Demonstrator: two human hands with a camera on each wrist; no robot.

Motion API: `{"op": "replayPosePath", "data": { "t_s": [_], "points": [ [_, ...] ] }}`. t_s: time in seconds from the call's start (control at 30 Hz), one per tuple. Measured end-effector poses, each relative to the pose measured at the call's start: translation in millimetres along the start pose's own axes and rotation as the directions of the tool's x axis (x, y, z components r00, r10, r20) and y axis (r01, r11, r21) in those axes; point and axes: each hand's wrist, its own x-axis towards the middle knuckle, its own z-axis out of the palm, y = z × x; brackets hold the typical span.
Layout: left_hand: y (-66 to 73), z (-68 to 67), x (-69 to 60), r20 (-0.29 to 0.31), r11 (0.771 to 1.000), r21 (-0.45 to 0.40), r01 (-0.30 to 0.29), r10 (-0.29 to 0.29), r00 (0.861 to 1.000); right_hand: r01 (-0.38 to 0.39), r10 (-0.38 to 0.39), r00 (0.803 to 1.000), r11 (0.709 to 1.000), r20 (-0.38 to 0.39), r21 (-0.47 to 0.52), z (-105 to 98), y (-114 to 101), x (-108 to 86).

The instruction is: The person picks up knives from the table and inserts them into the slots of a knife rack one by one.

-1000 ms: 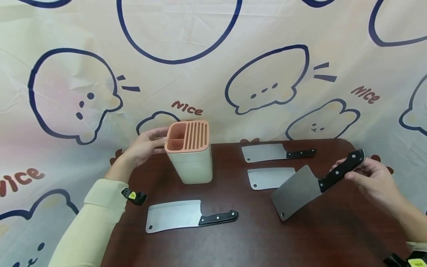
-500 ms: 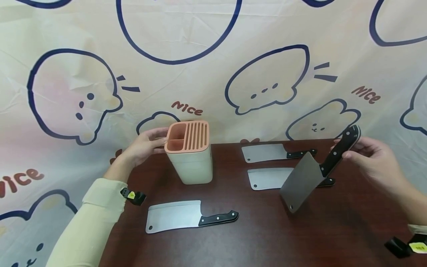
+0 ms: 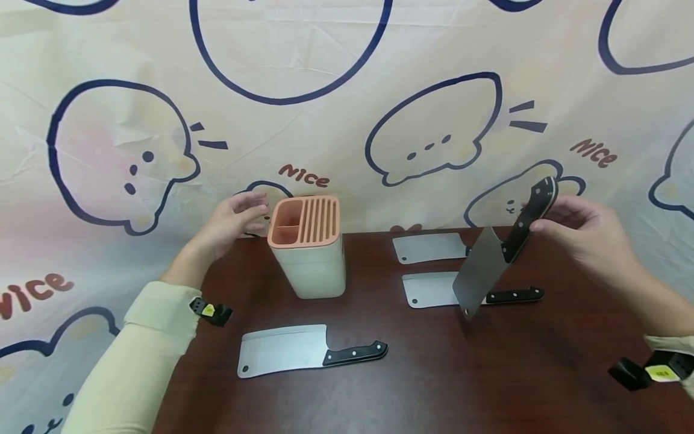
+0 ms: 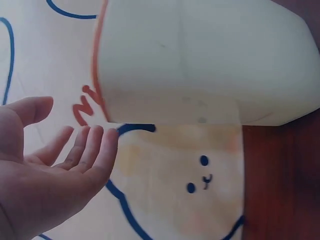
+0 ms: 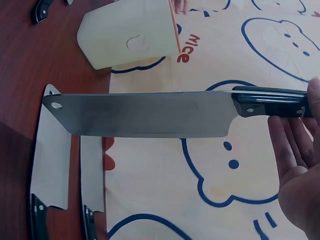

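Note:
In my right hand (image 3: 588, 235) is a cleaver (image 3: 479, 265), gripped by its black handle between thumb and fingers. Its blade slants down to the left, above the table, and partly covers two other cleavers in the head view. The right wrist view shows the whole blade of the held cleaver (image 5: 145, 115). Beside the pale knife block (image 3: 314, 271) with its slotted orange top, my left hand (image 3: 225, 226) is raised with fingers loosely bent, holding nothing. A gap shows between those fingers and the knife block (image 4: 200, 60) in the left wrist view.
One cleaver (image 3: 284, 352) lies at the front left of the dark wooden table (image 3: 434, 374). Two more lie at the back right: a rear cleaver (image 3: 428, 248) and a nearer cleaver (image 3: 431, 289). A patterned cloth (image 3: 325, 138) hangs behind the table.
My right hand has lifted the cleaver and moved left, tilting its blade more steeply downward. My left hand has come off the knife block's side and shifted slightly up and left.

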Motion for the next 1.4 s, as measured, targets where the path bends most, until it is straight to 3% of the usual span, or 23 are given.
{"op": "replayPosePath", "data": {
  "t_s": [0.27,0.63,1.0,1.2,1.3,1.4],
  "points": [
    [44.0,5.6,2.1,-0.045,0.987,0.104,-0.123,0.128,0.991,0.056,-0.056,0.998,0.998,-0.024,-0.005,8.7,-19.1,12.8],
    [81.4,45.3,-2.7,0.031,0.967,0.041,-0.251,0.249,0.968,0.079,-0.079,0.997,0.997,0.016,0.002,35.5,-39.2,28.8],
    [102.7,83.3,-6.0,0.125,0.94,-0.04,-0.338,0.34,0.932,0.123,-0.123,0.992,0.992,0.004,0.022,58.0,-51.4,39.4],
    [109.5,107.9,-1.7,0.126,0.918,-0.043,-0.395,0.397,0.909,0.131,-0.13,0.991,0.991,-0.029,0.03,68.7,-54.7,45.8],
    [111.4,122.0,1.0,0.134,0.9,-0.07,-0.429,0.435,0.89,0.122,-0.122,0.992,0.991,-0.02,0.046,73.8,-57.3,48.2],
    [113.9,134.4,1.4,0.148,0.895,-0.088,-0.437,0.446,0.883,0.115,-0.115,0.993,0.992,-0.002,0.061,78.9,-61.0,49.6]
  ]
}}
